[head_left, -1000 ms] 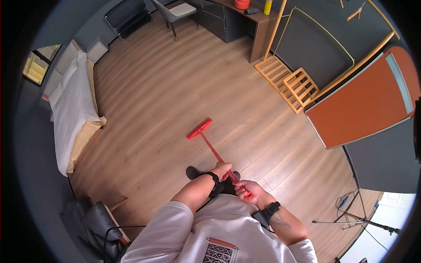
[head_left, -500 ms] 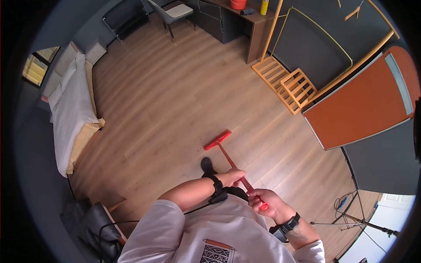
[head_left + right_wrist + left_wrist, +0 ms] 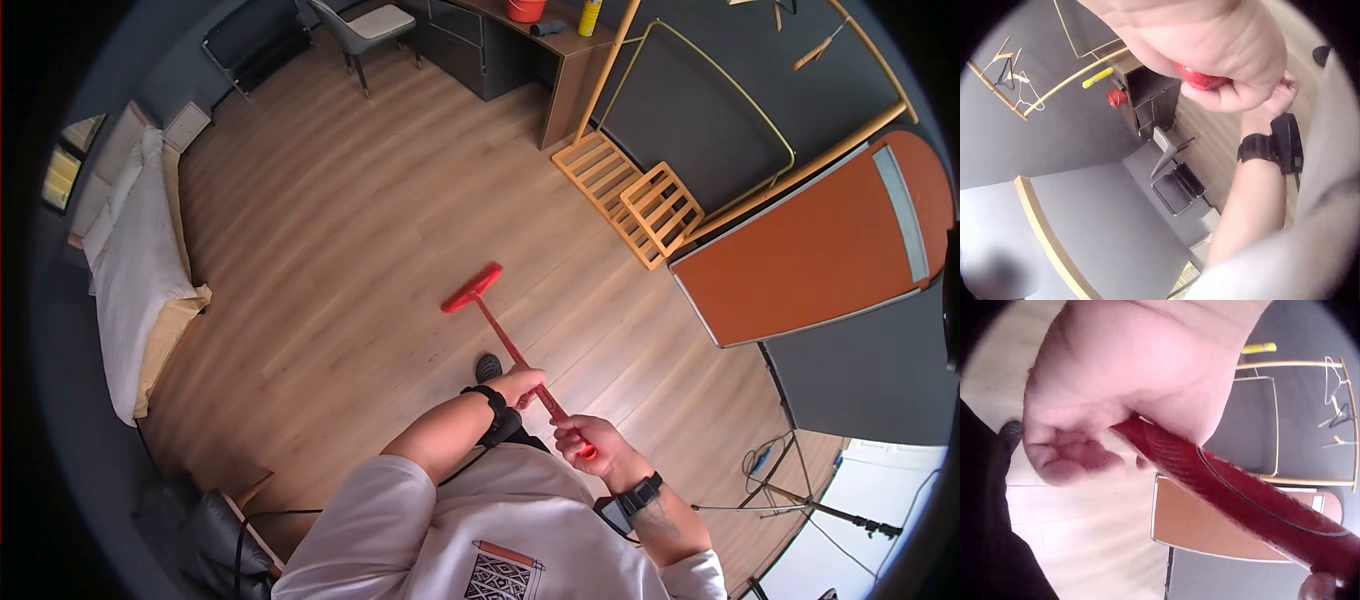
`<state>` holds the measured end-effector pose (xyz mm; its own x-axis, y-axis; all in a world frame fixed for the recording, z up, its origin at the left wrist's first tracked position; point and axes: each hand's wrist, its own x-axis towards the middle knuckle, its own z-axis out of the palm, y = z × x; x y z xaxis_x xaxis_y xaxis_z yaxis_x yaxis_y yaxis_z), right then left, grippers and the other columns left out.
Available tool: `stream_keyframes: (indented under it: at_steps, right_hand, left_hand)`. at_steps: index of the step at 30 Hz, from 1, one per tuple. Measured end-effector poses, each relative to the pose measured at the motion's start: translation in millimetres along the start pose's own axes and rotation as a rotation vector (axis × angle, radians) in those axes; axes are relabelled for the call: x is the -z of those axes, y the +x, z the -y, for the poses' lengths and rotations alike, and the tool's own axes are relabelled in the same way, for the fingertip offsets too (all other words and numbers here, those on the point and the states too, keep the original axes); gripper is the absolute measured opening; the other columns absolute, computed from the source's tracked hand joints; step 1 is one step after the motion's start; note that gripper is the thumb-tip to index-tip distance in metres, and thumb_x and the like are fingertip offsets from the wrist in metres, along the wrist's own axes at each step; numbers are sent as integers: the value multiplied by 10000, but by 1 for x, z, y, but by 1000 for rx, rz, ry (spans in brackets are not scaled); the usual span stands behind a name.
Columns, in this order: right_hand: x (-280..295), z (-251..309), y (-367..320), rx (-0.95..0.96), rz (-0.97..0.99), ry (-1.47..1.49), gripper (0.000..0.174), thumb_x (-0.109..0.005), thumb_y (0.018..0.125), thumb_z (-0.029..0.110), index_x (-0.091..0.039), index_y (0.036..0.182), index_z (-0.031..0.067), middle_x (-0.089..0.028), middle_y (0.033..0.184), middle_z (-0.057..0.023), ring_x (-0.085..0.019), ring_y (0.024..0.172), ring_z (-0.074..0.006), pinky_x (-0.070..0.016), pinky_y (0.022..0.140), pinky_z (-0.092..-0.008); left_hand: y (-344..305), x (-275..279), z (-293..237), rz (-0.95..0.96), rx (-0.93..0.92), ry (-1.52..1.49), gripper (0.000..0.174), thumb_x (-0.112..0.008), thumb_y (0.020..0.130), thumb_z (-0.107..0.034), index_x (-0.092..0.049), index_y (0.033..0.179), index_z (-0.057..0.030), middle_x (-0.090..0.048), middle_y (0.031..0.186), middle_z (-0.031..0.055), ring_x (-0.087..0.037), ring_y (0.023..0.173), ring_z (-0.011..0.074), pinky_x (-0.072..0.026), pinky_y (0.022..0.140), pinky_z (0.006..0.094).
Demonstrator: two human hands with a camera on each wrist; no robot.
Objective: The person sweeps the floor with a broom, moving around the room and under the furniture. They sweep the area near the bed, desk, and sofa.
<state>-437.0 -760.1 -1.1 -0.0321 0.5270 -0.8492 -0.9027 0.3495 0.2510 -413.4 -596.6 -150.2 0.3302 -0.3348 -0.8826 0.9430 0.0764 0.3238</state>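
A long red broom [image 3: 517, 357] slants across the middle of the head view, its wide red head [image 3: 472, 288] down on the wooden floor away from the body. Partway along the handle, my left hand [image 3: 524, 385] holds it from the side. In the left wrist view the handle [image 3: 1210, 487] passes under the palm of that hand [image 3: 1129, 375]. My right hand [image 3: 590, 443] grips the handle's top end close to the waist. Part of the red end [image 3: 1202, 78] shows between palm and fingers in the right wrist view.
A bed [image 3: 150, 280] stands at the left, with a dark armchair [image 3: 205, 535] below it. To the right are a wooden clothes rack [image 3: 630, 200], an orange board [image 3: 820, 250] and a tripod [image 3: 805, 500]. A desk [image 3: 565, 75] and a chair [image 3: 370, 30] are at the back.
The broom head first came back toward the feet and to the right, then slid forward and left again. Both hands moved along with it and kept their hold. The feet shifted.
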Motion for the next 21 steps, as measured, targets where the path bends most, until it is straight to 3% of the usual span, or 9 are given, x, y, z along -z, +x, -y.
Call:
stream_keyframes:
  at_steps: [3,5,8,10,14,19,21]
  right_hand:
    - [-5,7,-25,-31,-16,102,119,-438,822,30,-451,924,-29,-377,613,0,-353,477,-50,-292,341,-131]
    - [-14,10,-43,-10,-44,45,32,-455,820,40,-445,813,10,-378,599,4,-357,474,-49,-291,339,-125]
    - [-25,18,-57,-16,-40,111,31,-458,809,14,-450,835,-2,-374,599,4,-363,488,-45,-305,337,-118]
    - [-41,25,-68,12,-41,78,27,-457,806,8,-451,831,1,-375,598,4,-363,487,-43,-305,336,-116]
    - [-66,32,-71,62,-15,4,41,-467,792,-16,-453,810,18,-382,600,1,-366,478,-50,-307,336,-125]
    - [-66,59,-53,106,48,-77,64,-483,785,-16,-458,808,38,-382,598,6,-365,472,-56,-304,339,-128]
    - [-61,76,-42,90,49,-69,49,-483,793,7,-458,824,35,-378,584,14,-362,460,-47,-303,337,-126]
  left_hand:
    - [-4,-13,-16,155,96,193,191,-523,730,-289,-475,673,-113,-425,552,-7,-380,425,96,-312,375,250]
    - [-8,-20,-28,228,151,319,245,-531,734,-358,-520,744,-113,-456,603,8,-422,459,103,-349,411,230]
    - [-3,-28,-48,325,216,358,216,-539,741,-319,-516,694,-109,-462,577,-1,-432,454,99,-365,419,226]
    - [0,-29,-55,416,187,157,184,-543,746,-247,-506,629,-110,-457,534,-18,-424,437,90,-366,419,226]
    - [-20,-29,-84,298,167,127,186,-550,735,-186,-483,575,-117,-443,495,-32,-410,411,79,-341,384,214]
    - [7,-20,-100,160,24,13,204,-550,732,-179,-465,557,-116,-428,481,-34,-371,365,69,-312,349,211]
    - [17,-17,-107,175,-23,-142,199,-548,745,-190,-467,575,-125,-432,499,-34,-381,396,72,-335,389,231]
